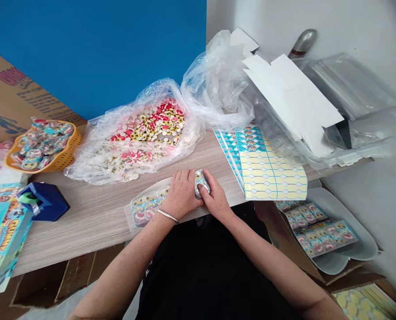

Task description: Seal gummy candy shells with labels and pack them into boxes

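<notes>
A long clear plastic pack (146, 206) of wrapped gummy candies lies at the table's front edge. My left hand (182, 192) rests over its right part, palm down, fingers stretched forward and close together. My right hand (215, 198) grips a shiny wrapped candy piece (202, 183) at the pack's right end, its thumb on top and fingers along the far side. The left palm hides where this piece meets the pack, so I cannot tell whether it is inside.
Behind my hands lies a clear bag (151, 129) of loose gummies. To the left stand a yellow basket (64, 146) of wrapped candies and a blue tape dispenser (53, 202). Printed sticker sheets (273, 171) lie to the right, below white cartons (291, 93). A grey tray (364, 249) holds filled packs.
</notes>
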The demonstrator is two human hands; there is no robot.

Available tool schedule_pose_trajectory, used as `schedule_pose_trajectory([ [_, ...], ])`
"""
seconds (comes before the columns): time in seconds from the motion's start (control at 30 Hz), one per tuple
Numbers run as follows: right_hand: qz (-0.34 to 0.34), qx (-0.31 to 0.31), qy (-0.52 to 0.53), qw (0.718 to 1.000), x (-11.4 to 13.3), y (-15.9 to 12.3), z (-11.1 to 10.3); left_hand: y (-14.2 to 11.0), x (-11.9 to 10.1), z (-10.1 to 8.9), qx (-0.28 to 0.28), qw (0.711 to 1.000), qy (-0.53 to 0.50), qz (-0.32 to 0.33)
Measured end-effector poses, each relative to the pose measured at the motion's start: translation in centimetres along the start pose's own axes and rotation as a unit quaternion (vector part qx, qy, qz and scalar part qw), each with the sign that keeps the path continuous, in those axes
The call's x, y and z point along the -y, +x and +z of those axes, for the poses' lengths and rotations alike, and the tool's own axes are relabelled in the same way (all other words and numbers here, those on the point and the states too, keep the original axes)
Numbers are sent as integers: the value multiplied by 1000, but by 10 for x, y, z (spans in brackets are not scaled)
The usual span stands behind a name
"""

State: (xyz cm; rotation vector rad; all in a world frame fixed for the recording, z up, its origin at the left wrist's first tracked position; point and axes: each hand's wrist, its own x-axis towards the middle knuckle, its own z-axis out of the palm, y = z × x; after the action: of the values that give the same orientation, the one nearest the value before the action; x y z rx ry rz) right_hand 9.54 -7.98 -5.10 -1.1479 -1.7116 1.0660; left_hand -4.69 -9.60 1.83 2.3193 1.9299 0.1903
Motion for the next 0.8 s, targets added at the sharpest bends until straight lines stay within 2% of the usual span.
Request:
schedule_pose_trajectory([
  [0.13,15,8,25,1000,-2,-3,-2,3,1,0,8,1000,0,2],
  [0.27,28,55,70,996,-7,-9,-10,2,1,2,6,1000,-1,5],
  [0.47,-44,131,-8,990,-11,-15,-23,-2,6,8,-1,1000,5,22],
  [0.8,-57,180,-6,982,-18,-8,-40,-1,7,8,6,1000,-13,22],
])
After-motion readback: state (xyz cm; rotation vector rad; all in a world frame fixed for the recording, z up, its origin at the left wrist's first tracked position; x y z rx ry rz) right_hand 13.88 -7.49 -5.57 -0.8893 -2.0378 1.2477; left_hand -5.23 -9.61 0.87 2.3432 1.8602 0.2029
